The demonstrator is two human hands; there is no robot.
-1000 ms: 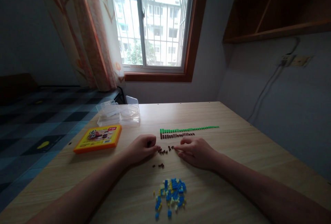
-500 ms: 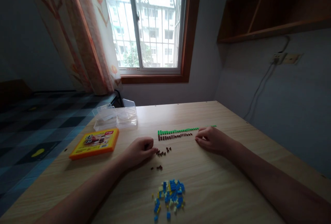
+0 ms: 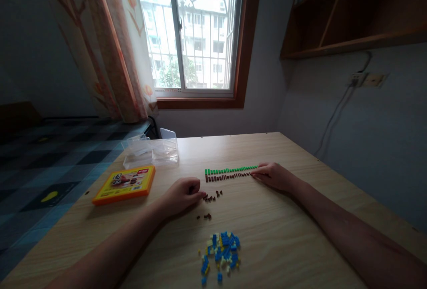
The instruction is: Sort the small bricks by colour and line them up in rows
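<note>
Two rows of tiny building bricks run across the table, a green row (image 3: 230, 170) behind and a brown row (image 3: 225, 177) in front. My right hand (image 3: 271, 175) is at the right end of the brown row, its fingertips pinched together on a small brown brick (image 3: 250, 174). My left hand (image 3: 183, 194) rests on the table with curled fingers, thumb and fingertip beside the loose brown bricks (image 3: 210, 198). Whatever is between its fingers is hidden. A few more brown bricks (image 3: 207, 216) lie nearer to me.
A heap of blue, yellow and cream bricks (image 3: 225, 249) lies at the front of the wooden table (image 3: 273, 244). On the left are an orange-yellow box (image 3: 125, 185) and clear plastic trays (image 3: 151, 152). A bed (image 3: 63, 169) adjoins the left side; a window (image 3: 200, 35) is ahead.
My right hand has moved slightly away from me and left, bringing its fingertips to the end of the brown row. My left hand has stayed by the loose brown bricks.
</note>
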